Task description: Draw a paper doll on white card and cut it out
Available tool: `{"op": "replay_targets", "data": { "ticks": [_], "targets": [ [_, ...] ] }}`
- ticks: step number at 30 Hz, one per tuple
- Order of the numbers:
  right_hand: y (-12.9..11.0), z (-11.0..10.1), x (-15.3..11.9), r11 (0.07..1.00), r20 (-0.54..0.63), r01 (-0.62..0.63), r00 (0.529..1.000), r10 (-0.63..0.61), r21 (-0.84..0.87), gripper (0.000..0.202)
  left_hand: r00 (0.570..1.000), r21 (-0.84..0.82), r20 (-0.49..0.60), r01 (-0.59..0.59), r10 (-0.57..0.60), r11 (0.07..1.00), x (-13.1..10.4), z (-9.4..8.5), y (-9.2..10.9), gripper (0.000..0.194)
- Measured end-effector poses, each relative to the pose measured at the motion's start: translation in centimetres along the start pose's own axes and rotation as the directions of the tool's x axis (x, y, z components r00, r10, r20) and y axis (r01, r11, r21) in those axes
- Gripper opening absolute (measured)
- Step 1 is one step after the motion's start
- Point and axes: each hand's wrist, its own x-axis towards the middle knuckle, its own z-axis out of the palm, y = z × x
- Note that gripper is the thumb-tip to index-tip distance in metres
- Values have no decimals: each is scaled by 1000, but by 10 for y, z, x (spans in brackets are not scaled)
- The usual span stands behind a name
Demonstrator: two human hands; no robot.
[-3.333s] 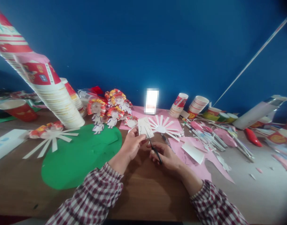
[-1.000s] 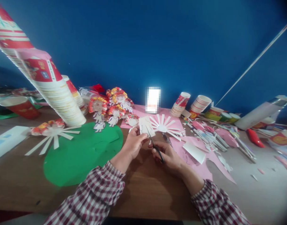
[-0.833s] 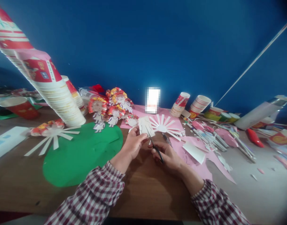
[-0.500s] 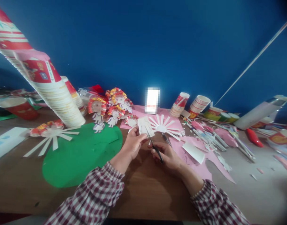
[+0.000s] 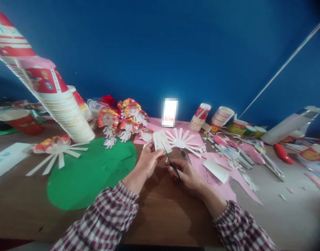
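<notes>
Here, the left hand (image 5: 148, 162) pinches a white card (image 5: 159, 140) between thumb and fingers above the table (image 5: 165, 216), while the right hand (image 5: 186, 176) grips scissors (image 5: 176, 170), their blades at the card's lower part. Green paper (image 5: 89, 177) lies to the left, pink paper (image 5: 226, 188) to the right.

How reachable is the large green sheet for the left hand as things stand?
Probably yes: the large green sheet lies just beside the left hand, largely uncovered, though that hand holds a white paper piece.
</notes>
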Motion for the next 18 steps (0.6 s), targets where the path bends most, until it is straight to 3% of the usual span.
{"op": "replay_targets", "data": {
  "ticks": [18],
  "targets": [
    [3, 1, 1, 998, 13, 15, 1000, -16, 58, 44, 1000, 5, 19, 13, -13, 1000, 1, -4, -3, 41]
  ]
}}
